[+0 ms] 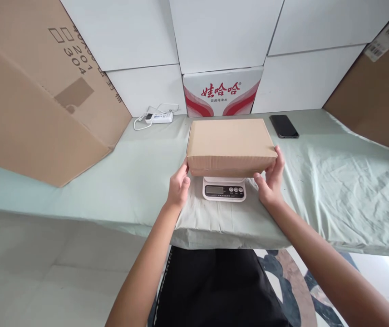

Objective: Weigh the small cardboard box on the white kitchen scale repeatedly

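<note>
A closed brown cardboard box (231, 138) is held between my two hands, above a white kitchen scale (224, 190). My left hand (178, 185) grips its near left corner, with the fingers partly hidden behind the side. Around the near right corner, my right hand (272, 179) has its fingers on the side and its thumb by the lower edge. The box covers the scale's platform; only the front panel with its display and buttons shows. Whether the box rests on the platform or hangs just over it, I cannot tell.
A white power strip (159, 118) with a coiled cord lies at the back left. A black phone (283, 126) lies right of the box. Large cartons (44, 100) flank the green cloth (129, 181), and a red-and-white carton (221, 93) stands behind.
</note>
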Available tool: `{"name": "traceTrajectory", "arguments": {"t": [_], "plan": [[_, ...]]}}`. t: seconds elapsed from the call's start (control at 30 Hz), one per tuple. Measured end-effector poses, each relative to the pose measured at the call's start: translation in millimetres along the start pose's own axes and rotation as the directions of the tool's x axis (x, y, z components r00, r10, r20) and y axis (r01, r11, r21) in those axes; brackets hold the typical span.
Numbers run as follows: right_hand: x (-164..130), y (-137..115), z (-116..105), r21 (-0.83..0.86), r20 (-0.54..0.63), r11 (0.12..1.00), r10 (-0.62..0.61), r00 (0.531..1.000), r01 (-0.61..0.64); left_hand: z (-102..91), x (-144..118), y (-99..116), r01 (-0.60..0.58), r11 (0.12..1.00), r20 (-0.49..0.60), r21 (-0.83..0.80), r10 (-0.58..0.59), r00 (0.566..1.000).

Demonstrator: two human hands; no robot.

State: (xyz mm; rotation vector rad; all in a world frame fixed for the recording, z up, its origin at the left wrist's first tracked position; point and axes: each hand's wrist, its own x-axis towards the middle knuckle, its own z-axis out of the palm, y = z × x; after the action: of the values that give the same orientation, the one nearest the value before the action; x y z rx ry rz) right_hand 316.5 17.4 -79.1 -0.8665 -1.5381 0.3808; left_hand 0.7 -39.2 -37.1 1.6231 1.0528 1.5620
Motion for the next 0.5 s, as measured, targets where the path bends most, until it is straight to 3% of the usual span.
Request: {"name": "traceTrajectory", "arguments": {"t": [0.23,0.5], "plan": [[4,2,-2,0.007,-0.028,1.0,-0.018,0.999,0.018,1.2,-3,3,0.01,1.0,0.022,-0.025,-0.009,1.0],[7,-2,-2,0.005,-0.02,1.0,0.013,1.0,-0.013,-0.9,-2,-8,0.015,0.999,0.016,0.028,-0.016,1.0]]}}
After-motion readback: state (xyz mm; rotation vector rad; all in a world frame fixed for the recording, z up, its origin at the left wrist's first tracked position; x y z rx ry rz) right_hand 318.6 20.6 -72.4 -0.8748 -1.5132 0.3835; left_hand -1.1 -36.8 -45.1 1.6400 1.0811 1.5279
